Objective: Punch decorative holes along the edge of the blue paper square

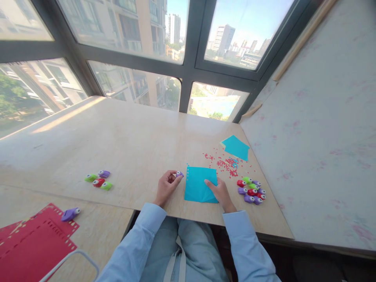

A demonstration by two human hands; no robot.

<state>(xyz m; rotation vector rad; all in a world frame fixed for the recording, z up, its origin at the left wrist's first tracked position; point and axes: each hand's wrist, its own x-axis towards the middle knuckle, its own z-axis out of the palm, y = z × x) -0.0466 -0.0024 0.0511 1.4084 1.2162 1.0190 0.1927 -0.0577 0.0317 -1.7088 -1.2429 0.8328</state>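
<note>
The small purple punch [179, 174] is sitting pinched between the thumb and fingertips of the left hand [167, 187], just off the top left corner of the blue paper square [200, 184], near the front edge of the pale wooden table [123, 145]. The right hand [219, 192] is lying on the sheet's right half, fingers spread flat and pressing it down, pinching nothing.

The paper is looking thin and smooth, so it could be slipping on the polished board if that flat hand eases off; a row of tiny holes is already running along its top edge, and a skewed feed into the punch would be spoiling the line. The punch is a rounded, glossy plastic piece (small enough to be twisting out of a fingertip hold).

Further out, red confetti dots [226, 162] are lying scattered beyond the sheet, light enough for a sleeve to be sweeping them off. A second blue piece [235, 147], cut like an arrow, is lying past them. A cluster of coloured punches [251, 190] is resting right of the hand, another group [98, 179] well apart to the left, and red perforated sheets [35, 243] with a purple punch [70, 214] on top are lying at the lower left.
</note>
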